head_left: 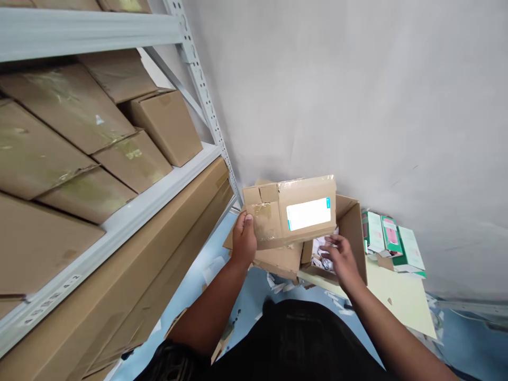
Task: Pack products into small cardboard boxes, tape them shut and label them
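My left hand is closed on the left end of a flattened cardboard box, thumb on top. The cardboard has strips of clear tape and a white label with blue-green corners. Just below its right end is my right hand, fingers apart and slightly bent, with nothing visible in them. That hand hovers over an open carton with crumpled white paper inside. More flat cardboard lies beneath the held piece, partly hidden by it.
At left, a metal shelf carries several taped cardboard boxes. Long cartons stand below it. Green and white boxes rest on a pale yellow board at right. Paper scraps litter the blue floor. A grey wall stands ahead.
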`<state>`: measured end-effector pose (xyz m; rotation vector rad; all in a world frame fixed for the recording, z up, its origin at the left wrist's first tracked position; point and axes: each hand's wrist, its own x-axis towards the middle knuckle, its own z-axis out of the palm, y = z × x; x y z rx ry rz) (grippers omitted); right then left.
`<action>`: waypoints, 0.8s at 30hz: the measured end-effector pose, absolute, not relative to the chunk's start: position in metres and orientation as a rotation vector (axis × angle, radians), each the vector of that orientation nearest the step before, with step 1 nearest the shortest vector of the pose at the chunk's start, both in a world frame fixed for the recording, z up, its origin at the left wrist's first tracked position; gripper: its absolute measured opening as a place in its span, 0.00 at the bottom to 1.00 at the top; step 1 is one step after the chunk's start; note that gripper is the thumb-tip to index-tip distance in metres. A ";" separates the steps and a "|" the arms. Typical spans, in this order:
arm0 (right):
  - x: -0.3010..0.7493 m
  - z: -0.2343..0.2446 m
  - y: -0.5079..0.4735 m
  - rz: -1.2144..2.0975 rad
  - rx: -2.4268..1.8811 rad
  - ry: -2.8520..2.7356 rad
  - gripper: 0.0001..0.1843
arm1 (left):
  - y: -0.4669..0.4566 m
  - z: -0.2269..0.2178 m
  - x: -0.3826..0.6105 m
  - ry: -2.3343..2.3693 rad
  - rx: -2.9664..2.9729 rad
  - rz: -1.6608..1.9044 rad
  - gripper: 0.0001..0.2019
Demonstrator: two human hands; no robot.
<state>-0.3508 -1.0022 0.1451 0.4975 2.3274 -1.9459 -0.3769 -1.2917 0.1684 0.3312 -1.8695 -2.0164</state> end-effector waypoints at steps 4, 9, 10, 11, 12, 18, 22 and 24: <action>-0.318 0.175 -0.956 -2.025 0.595 2.466 0.30 | -1.274 0.155 -0.384 -1.912 0.300 -2.130 0.23; -0.282 0.205 -0.922 -2.010 0.628 2.634 0.26 | -1.222 0.139 -0.380 -2.037 0.243 -2.318 0.25; -0.275 0.207 -0.916 -2.067 0.655 2.617 0.24 | -1.209 0.138 -0.377 -2.042 0.235 -2.364 0.25; -0.268 0.208 -0.909 -2.135 0.683 2.591 0.23 | -1.196 0.139 -0.374 -2.044 0.229 -2.404 0.26; -0.260 0.208 -0.901 -2.201 0.715 2.566 0.22 | -1.183 0.140 -0.370 -2.045 0.221 -2.436 0.26; -0.200 0.208 -0.831 -2.332 0.751 2.620 0.18 | -1.088 0.173 -0.340 -2.112 -0.301 -2.654 0.27; -0.148 0.208 -0.762 -2.347 0.802 2.728 0.20 | -1.002 0.198 -0.309 -2.175 -0.744 -2.588 0.25; -0.119 0.207 -0.722 -2.358 0.872 2.764 0.19 | -0.953 0.205 -0.291 -2.200 -0.860 -2.566 0.25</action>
